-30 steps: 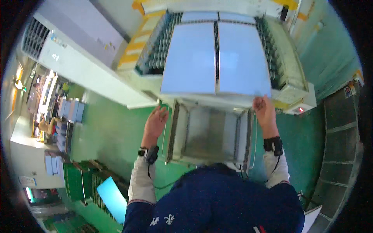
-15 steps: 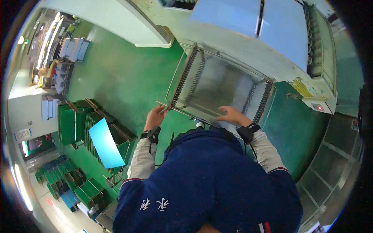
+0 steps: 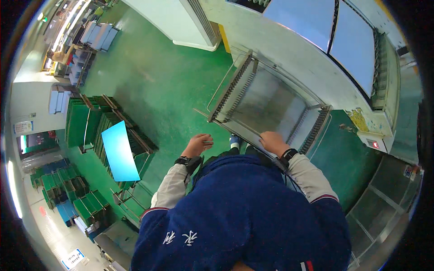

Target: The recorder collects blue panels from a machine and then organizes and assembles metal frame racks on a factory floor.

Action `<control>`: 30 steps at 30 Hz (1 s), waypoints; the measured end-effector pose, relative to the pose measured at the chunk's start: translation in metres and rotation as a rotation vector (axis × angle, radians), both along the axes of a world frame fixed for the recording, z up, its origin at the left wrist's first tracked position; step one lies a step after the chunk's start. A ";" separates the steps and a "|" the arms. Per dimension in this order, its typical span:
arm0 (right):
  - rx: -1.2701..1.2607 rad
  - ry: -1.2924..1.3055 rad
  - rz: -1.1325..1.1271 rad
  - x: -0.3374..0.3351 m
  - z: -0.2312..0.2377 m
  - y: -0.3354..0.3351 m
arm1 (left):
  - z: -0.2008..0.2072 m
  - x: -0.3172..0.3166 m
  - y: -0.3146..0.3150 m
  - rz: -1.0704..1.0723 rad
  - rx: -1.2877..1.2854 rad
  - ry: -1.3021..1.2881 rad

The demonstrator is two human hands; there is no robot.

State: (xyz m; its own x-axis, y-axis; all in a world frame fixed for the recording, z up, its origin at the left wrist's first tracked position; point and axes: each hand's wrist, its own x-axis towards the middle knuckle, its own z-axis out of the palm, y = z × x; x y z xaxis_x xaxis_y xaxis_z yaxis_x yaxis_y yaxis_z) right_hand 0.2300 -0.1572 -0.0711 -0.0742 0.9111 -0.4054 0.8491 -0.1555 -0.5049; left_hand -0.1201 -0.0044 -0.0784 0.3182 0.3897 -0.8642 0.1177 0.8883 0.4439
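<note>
A metal rack cart point(image 3: 229, 89) stands before me, with toothed strips along its left and right sides and a flat grey panel between them. My right hand point(image 3: 273, 143) is closed over the cart's near rail, toward its right end. Off the near left corner of the cart, my left hand point(image 3: 199, 145) hangs apart from the rail. Its fingers are loosely curled and slightly apart, with nothing visible in them. Dark bands with small devices circle both wrists.
Racks of green boards point(image 3: 86, 128) stand on the left, with a shiny light-blue sheet point(image 3: 121, 151) leaning against them. A pale machine with blue-white panels point(image 3: 303, 20) lies beyond the cart. A framed dark panel point(image 3: 384, 185) stands at right. Another person point(image 3: 61, 56) is far left.
My left hand has come away from the cart's left corner, nearer my body. My right hand has closed on the near rail. The cart appears further up and right in view.
</note>
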 end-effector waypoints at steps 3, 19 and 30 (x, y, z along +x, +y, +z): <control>-0.004 -0.092 0.071 -0.002 -0.013 0.005 | 0.013 0.030 -0.001 -0.333 0.026 0.042; 0.407 -0.038 -0.026 0.041 0.182 -0.003 | -0.019 0.118 -0.007 -1.309 0.919 0.435; 0.716 1.167 -1.337 0.115 0.217 -0.015 | 0.005 0.129 -0.004 -1.614 1.122 0.471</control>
State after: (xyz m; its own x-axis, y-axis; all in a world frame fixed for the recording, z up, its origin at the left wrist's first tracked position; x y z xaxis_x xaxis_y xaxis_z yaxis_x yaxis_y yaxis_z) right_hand 0.3450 -0.1721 0.1459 0.7971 0.5464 -0.2571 -0.3900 0.1407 -0.9100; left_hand 0.0088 -0.0087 -0.0738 0.7231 0.3535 -0.5934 0.6149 -0.7208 0.3199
